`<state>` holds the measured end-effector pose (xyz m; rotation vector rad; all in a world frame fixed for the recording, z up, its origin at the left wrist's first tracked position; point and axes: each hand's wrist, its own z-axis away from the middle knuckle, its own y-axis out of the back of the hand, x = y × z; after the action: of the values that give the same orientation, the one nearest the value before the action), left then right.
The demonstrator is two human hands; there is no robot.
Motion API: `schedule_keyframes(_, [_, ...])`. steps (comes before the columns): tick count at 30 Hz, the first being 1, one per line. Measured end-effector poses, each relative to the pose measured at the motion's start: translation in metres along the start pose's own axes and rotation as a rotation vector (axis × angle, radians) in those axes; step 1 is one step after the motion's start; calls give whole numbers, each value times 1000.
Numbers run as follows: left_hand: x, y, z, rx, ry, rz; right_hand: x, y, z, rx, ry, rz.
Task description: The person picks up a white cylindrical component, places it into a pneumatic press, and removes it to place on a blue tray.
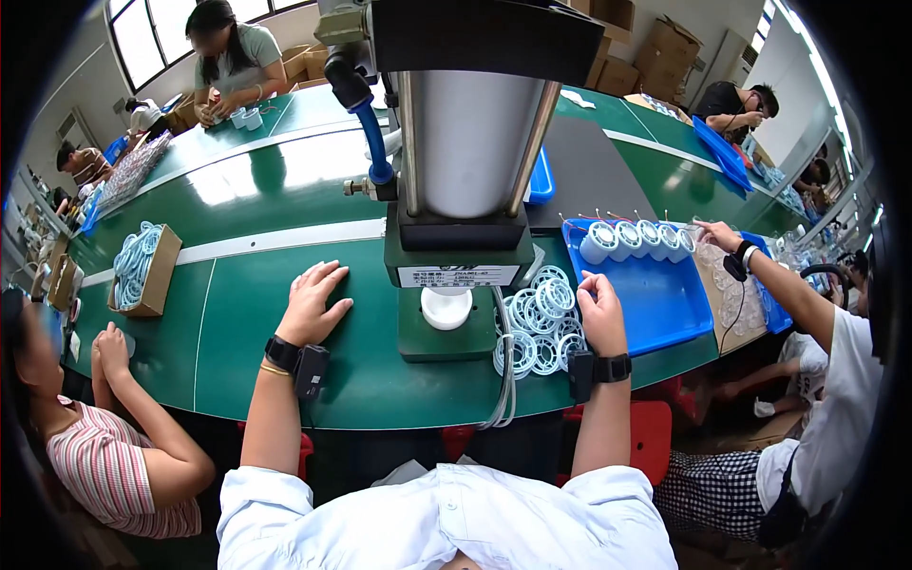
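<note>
While your left hand (pixel 317 306) spreads empty and right hand (pixel 602 313) half-curls by the rings (pixel 538 326) (hold unclear), I'd keep fingers off the press (pixel 461 180) between.

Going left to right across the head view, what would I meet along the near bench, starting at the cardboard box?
Cardboard box, left hand, white round cup, pile of pale blue rings, right hand, co-worker's hand.

Rings (pixel 538 328) lie between the press (pixel 461 142) and the tray (pixel 665 299).
</note>
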<state>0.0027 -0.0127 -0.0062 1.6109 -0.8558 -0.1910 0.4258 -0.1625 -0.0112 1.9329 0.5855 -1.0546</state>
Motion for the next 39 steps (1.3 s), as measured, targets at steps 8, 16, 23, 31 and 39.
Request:
schedule_keyframes(8, [0, 1, 1, -2, 12, 8, 3, -2, -1, 3, 3, -7])
schedule_keyframes(16, [0, -1, 1, -5, 14, 5, 2, -1, -1, 2, -5, -15])
schedule_keyframes(23, [-3, -2, 1, -6, 3, 21, 0, -1, 0, -5, -20, -25])
schedule_keyframes(31, [-7, -4, 0, -14, -3, 3, 0, 0, -1, -8, -9, -32])
schedule_keyframes(39, [-5, -4, 1, -13, -7, 7, 2, -1, 0, -3, -32, -66])
